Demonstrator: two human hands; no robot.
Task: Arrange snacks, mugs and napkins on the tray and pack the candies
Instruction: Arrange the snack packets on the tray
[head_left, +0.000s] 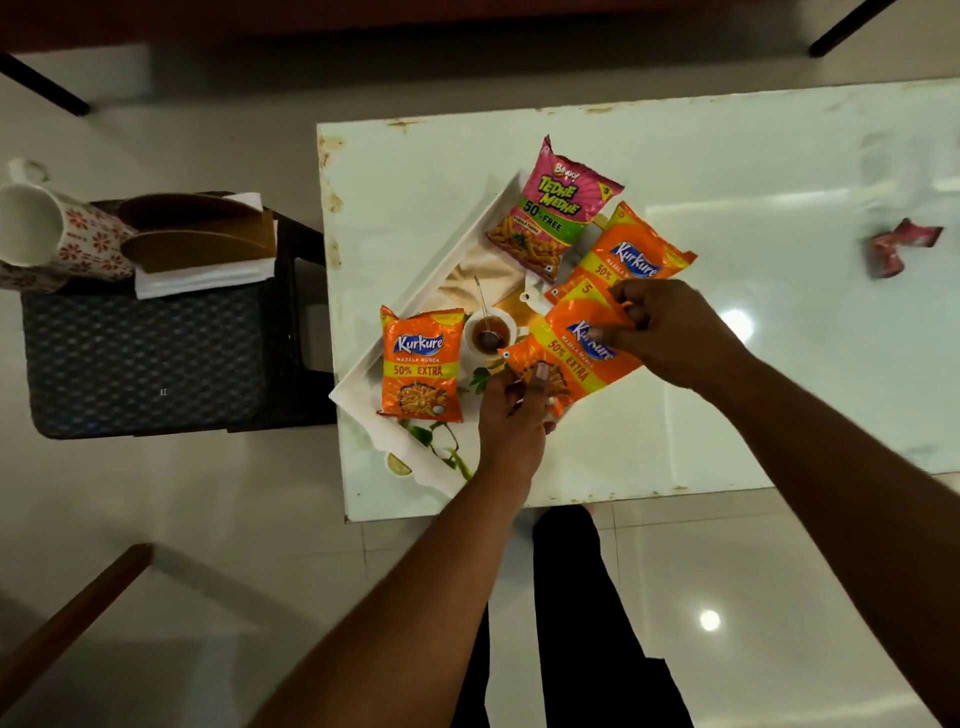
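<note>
A white printed tray (415, 291) lies tilted on the glossy table (779, 322). On it rest a pink Tedhe Medhe packet (550, 213), an orange Kurkure packet (422, 364) at the near left and another orange Kurkure packet (631, 254) at the far right. A third orange Kurkure packet (569, 351) is held over the tray's right side: my left hand (511, 415) pinches its lower corner and my right hand (670, 332) pinches its upper edge. Floral mugs (57, 234) and white napkins (202, 275) sit on a chair at the left.
A red candy wrapper (898, 247) lies on the table at the far right. The dark woven chair (145, 358) stands against the table's left edge, with brown card pieces (197, 234) on the napkins. My legs are below the table's near edge.
</note>
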